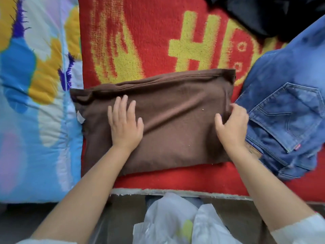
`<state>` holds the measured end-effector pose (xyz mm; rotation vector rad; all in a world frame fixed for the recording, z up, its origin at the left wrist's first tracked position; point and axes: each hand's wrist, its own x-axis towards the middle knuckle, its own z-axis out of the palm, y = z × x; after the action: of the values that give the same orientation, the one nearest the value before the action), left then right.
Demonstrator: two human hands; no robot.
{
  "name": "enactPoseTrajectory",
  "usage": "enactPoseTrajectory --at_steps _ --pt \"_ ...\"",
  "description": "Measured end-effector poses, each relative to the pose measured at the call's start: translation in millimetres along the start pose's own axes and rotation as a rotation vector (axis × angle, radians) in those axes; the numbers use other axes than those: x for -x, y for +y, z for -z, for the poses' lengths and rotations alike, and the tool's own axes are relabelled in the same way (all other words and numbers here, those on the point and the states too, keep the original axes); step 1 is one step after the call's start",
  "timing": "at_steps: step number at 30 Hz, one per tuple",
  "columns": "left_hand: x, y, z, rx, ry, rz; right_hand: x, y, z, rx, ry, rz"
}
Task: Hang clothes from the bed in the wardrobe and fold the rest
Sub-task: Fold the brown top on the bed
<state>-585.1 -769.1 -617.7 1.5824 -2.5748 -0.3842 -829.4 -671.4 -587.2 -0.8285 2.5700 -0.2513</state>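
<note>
We look down on a bed covered by a red blanket (158, 32) with yellow patterns, and beside it on the left lies a quilt (35, 103) printed in blue, yellow, white and purple. A folded brown garment (175, 120) lies flat on the red blanket, in the middle of our view, its long hem along the far edge and a small white tag showing at its left end. Just to the right of it, touching its right edge, lies a pair of blue jeans (284, 111) with a back pocket facing up. A dark garment (272, 14) sits at the far right corner, well apart from the brown one.

Below the bed edge, near our body, we see pale plastic bags (175, 222); what they hold cannot be told.

Our left hand (124, 120) rests flat on the left half of the brown garment, fingers straight and slightly spread, palm down, its grip released. Our right hand (232, 124) is at the garment's right edge, fingers curled over the fold and thumb out on the cloth, its grip grasping that edge. Both forearms reach forward from light sleeves (302, 229) pushed up toward the elbows.
</note>
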Motion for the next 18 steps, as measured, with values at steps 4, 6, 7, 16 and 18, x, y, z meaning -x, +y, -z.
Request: enactPoseTrajectory --at_steps 4,6,7,16,18 --pt "32.0 31.4 -17.5 -0.003 -0.3 0.002 60.2 39.6 -13.2 -0.051 -0.131 -0.309" --pt "38.1 31.3 -25.1 -0.026 -0.436 0.07 72.3 49.9 -17.3 -0.135 -0.154 -0.384" --pt "37.0 29.3 -26.3 -0.042 -0.478 0.086 71.8 52.1 -19.0 -0.181 -0.144 -0.396" --pt "53.3 31.9 -23.6 -0.02 -0.451 0.026 57.2 99.0 4.8 -0.152 -0.261 -0.31" --pt "56.1 33.1 -22.9 -0.052 -0.451 0.042 53.5 94.3 2.6 -0.222 -0.33 -0.362"
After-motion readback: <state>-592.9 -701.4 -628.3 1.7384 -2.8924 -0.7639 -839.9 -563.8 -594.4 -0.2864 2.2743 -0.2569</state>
